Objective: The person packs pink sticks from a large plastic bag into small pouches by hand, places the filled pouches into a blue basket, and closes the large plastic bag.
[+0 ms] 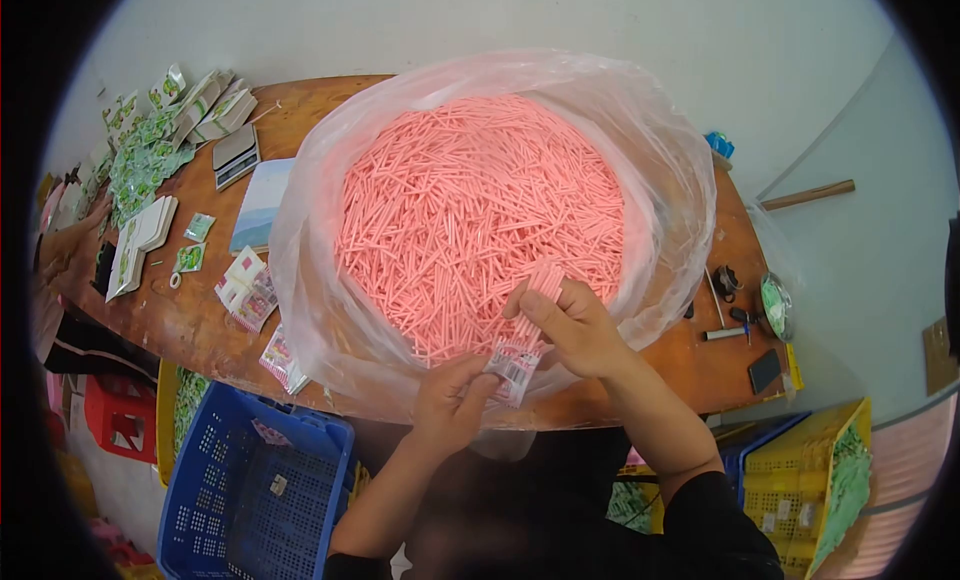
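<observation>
A big clear plastic bag (680,170), its mouth spread wide, holds a heap of thin pink sticks (470,200). At the heap's near edge my left hand (452,400) pinches a small printed plastic packet (515,365) by its side. Just right of it, my right hand (575,325) grips a bundle of pink sticks (540,285) between thumb and fingers. The lower ends of the bundle are at the packet's upper opening; how far they reach inside is hard to make out.
Flat packets (248,288), a small scale (236,158) and stacked cards (142,245) lie on the wooden table (190,325). Below stand a blue crate (255,480) and a yellow crate (800,480). Tools (728,332) lie at right. Another person's hand (85,225) shows at far left.
</observation>
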A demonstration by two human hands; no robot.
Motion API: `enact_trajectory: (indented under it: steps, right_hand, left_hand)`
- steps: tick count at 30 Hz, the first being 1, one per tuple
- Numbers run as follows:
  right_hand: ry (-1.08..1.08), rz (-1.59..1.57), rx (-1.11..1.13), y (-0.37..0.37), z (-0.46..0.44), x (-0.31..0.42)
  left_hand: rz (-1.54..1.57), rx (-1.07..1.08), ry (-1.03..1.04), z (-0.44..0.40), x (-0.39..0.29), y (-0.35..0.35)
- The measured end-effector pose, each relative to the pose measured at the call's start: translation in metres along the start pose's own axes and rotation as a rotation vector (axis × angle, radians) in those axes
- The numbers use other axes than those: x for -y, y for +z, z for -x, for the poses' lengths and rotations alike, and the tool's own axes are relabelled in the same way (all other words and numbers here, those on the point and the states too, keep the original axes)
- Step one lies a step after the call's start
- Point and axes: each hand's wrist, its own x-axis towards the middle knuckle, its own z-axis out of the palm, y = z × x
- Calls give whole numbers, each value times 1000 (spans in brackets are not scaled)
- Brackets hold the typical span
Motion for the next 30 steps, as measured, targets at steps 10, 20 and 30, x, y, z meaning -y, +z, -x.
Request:
enact_trajectory:
  steps: [10, 20, 30]
  right_hand:
    - [-32, -37, 58, 4, 12, -8]
    - [33, 24, -61, 12, 17, -22]
    - [26, 260, -160, 4, -3, -15]
  left_hand:
    - [166, -42, -54, 4, 5, 4]
    - [-73, -74, -37, -4, -1, -1]
    - [-14, -135, -57, -16, 8, 4]
